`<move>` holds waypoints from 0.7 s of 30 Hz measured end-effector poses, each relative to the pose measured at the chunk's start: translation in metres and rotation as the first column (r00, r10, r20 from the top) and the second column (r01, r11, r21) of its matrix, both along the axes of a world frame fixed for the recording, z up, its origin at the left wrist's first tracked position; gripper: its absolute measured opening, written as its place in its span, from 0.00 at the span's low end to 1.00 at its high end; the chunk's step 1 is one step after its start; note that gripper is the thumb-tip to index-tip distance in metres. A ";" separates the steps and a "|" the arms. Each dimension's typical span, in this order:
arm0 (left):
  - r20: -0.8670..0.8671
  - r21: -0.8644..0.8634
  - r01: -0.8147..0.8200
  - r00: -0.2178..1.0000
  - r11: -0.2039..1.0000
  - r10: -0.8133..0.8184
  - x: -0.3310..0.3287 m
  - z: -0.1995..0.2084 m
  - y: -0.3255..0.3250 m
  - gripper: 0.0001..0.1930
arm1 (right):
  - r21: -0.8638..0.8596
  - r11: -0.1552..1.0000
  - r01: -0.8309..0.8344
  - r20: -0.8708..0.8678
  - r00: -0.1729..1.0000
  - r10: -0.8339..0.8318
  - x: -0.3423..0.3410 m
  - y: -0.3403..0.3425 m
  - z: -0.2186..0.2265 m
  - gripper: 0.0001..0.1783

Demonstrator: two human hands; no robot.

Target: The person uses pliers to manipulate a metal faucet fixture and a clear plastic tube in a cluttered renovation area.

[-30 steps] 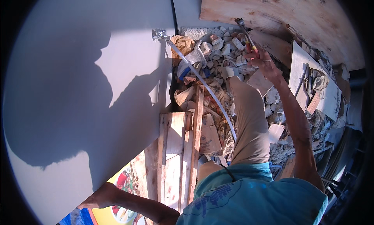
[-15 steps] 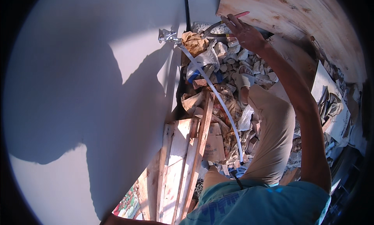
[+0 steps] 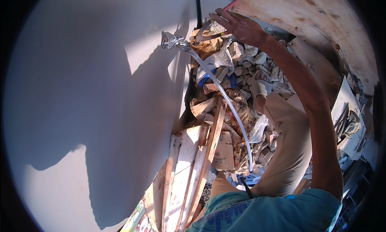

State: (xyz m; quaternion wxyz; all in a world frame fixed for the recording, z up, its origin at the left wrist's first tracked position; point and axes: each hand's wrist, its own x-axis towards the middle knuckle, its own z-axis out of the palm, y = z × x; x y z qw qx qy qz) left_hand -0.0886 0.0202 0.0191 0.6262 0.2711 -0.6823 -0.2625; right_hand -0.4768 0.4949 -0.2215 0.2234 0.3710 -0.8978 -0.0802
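Note:
My right hand [image 3: 245, 29] reaches far forward and holds a pair of pliers [image 3: 209, 36], fingers over the spread handles, one with a red grip. The pliers' jaws are right beside the hose end of a chrome tap [image 3: 173, 40] mounted on the grey wall; whether they touch it I cannot tell. A clear braided hose [image 3: 225, 96] hangs from the tap in a curve, running down toward a blue-white coil by my legs. My left hand is out of view.
Broken stones [image 3: 261, 59], crumpled brown paper [image 3: 209, 47] and plastic lie below the tap. Wooden planks [image 3: 187, 155] lean beside the wall [image 3: 80, 91], and a plywood sheet [image 3: 309, 15] stands at the far right. My sandalled foot [image 3: 261, 85] rests on the rubble.
My right hand has moved left with the pliers, bringing their jaws to the tap's hose end. The left forearm at the lower edge has left the view.

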 end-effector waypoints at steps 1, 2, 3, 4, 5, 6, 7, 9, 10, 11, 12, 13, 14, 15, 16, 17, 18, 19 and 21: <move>0.001 0.007 0.009 1.000 1.000 -0.009 -0.002 -0.003 0.001 0.27 | -0.018 1.000 -0.013 0.016 1.000 0.013 -0.002 -0.003 -0.001 0.41; 0.005 0.016 0.019 1.000 1.000 -0.019 -0.003 -0.004 0.002 0.27 | -0.035 0.999 -0.024 0.032 0.999 0.025 -0.004 -0.005 -0.003 0.41; 0.006 0.020 0.026 1.000 0.999 -0.026 -0.004 -0.006 0.003 0.27 | 0.019 1.000 -0.005 0.037 0.999 0.005 -0.006 -0.006 -0.006 0.42; 0.011 0.025 0.034 0.999 0.999 -0.034 -0.007 -0.008 0.004 0.27 | 0.075 0.997 0.016 0.038 0.999 -0.018 -0.009 -0.007 -0.007 0.43; 0.014 0.030 0.043 0.999 0.999 -0.043 -0.008 -0.010 0.005 0.27 | 0.130 0.991 0.036 0.039 0.998 -0.041 -0.011 -0.008 -0.008 0.44; 0.018 0.034 0.049 0.999 0.998 -0.049 -0.009 -0.011 0.005 0.27 | 0.209 0.976 0.065 -0.002 0.998 -0.066 -0.012 -0.008 -0.009 0.44; 0.021 0.037 0.055 0.998 0.998 -0.056 -0.011 -0.013 0.006 0.27 | 0.285 0.954 0.096 -0.043 0.995 -0.087 -0.011 -0.011 -0.004 0.45; 0.031 0.042 0.062 0.997 0.997 -0.064 -0.013 -0.014 0.006 0.27 | 0.320 0.941 0.109 -0.087 0.993 -0.085 -0.011 -0.013 -0.005 0.45; 0.033 0.045 0.066 0.997 0.997 -0.068 -0.014 -0.015 0.007 0.27 | 0.282 0.955 0.090 -0.092 0.994 -0.067 -0.012 -0.011 -0.008 0.45; 0.036 0.046 0.071 0.997 0.996 -0.073 -0.015 -0.016 0.008 0.27 | 0.245 0.967 0.071 -0.098 0.994 -0.049 -0.014 -0.010 -0.011 0.45; 0.038 0.047 0.074 0.996 0.996 -0.076 -0.016 -0.017 0.009 0.27 | 0.217 0.975 0.049 -0.090 0.995 -0.030 -0.015 -0.010 -0.014 0.45; 0.044 0.052 0.078 0.996 0.996 -0.080 -0.017 -0.018 0.009 0.27 | 0.191 0.981 0.029 -0.082 0.997 -0.013 -0.017 -0.009 -0.017 0.46; 0.044 0.057 0.082 0.995 0.995 -0.085 -0.018 -0.019 0.010 0.27 | 0.165 0.986 0.008 -0.075 0.997 0.005 -0.018 -0.009 -0.020 0.46; 0.049 0.059 0.083 0.995 0.995 -0.086 -0.019 -0.019 0.010 0.27 | 0.112 0.994 -0.008 -0.040 0.999 0.013 -0.020 -0.009 -0.023 0.46; 0.052 0.060 0.087 0.995 0.994 -0.091 -0.019 -0.021 0.010 0.27 | 0.058 0.998 -0.022 -0.005 1.000 0.023 -0.022 -0.009 -0.027 0.46; 0.055 0.061 0.091 0.994 0.994 -0.094 -0.021 -0.021 0.011 0.27 | 0.002 0.999 -0.034 0.030 0.999 0.034 -0.024 -0.009 -0.029 0.46; 0.060 0.066 0.094 0.993 0.993 -0.098 -0.022 -0.022 0.011 0.27 | 0.022 0.999 -0.034 -0.021 0.999 0.034 -0.025 -0.008 -0.031 0.44; 0.063 0.065 0.095 0.993 0.993 -0.099 -0.022 -0.024 0.011 0.27 | 0.041 0.999 -0.034 -0.073 0.997 0.037 -0.027 -0.008 -0.031 0.42; 0.067 0.071 0.100 0.992 0.992 -0.105 -0.023 -0.025 0.011 0.27 | 0.048 0.998 -0.027 -0.125 0.992 0.033 -0.028 -0.007 -0.030 0.40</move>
